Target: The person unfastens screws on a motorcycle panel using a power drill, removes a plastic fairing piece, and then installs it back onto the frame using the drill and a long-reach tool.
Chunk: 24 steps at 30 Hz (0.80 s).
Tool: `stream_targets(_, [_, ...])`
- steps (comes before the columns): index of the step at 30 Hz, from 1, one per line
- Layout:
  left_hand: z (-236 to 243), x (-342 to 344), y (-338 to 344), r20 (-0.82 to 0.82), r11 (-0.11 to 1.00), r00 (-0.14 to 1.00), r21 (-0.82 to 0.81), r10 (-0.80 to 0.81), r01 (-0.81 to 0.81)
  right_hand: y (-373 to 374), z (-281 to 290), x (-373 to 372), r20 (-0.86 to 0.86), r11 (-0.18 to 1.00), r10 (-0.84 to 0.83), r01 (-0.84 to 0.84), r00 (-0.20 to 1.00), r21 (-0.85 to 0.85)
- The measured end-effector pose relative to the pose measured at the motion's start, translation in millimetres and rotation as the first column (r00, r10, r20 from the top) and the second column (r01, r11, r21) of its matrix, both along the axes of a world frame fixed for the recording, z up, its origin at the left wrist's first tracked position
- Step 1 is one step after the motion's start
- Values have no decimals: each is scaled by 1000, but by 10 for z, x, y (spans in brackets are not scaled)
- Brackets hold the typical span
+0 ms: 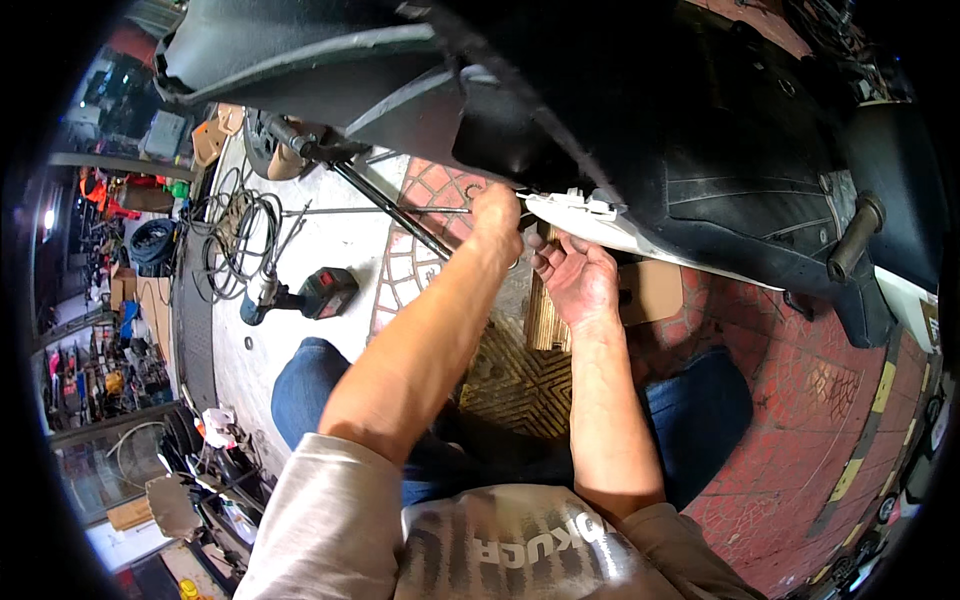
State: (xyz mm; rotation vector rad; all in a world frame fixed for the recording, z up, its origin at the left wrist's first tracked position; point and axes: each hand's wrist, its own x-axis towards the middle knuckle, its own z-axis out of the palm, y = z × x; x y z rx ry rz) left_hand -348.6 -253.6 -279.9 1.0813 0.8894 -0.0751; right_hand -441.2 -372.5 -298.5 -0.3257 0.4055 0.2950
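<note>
Shirt: printed across the chest with a row of large pale block letters, lower middle of the frame; crossed by dark vertical bands, bent by folds and lens curve, only partly legible.
White panel: marked with small dark print near its outer end, far right of the frame; too small to read.
Crowded shelves: any print too small to make out, left of the frame.

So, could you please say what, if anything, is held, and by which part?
Unclear: the left hand hides its fingertips; the right hand, palm bare, curls beside the white panel.
</note>
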Motion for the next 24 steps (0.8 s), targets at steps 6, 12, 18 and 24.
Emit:
stream_targets(6, [0,-243,-139,253,999,967,-40,11,-1,-161,116,-56,-94,986,-68,52,993,-158])
stream_targets(12, [-3,-247,15,343,989,931,-39,-121,142,-386,399,-140,-342,947,-318,278,884,-160])
stream_targets(18, [-83,-183,99,333,978,926,-43,-178,203,-318,284,-97,-302,962,-272,268,914,-57])
stream_targets(24, [-146,-141,65,395,999,917,15,-54,53,-113,225,-91,-170,903,-3,-70,985,-425])
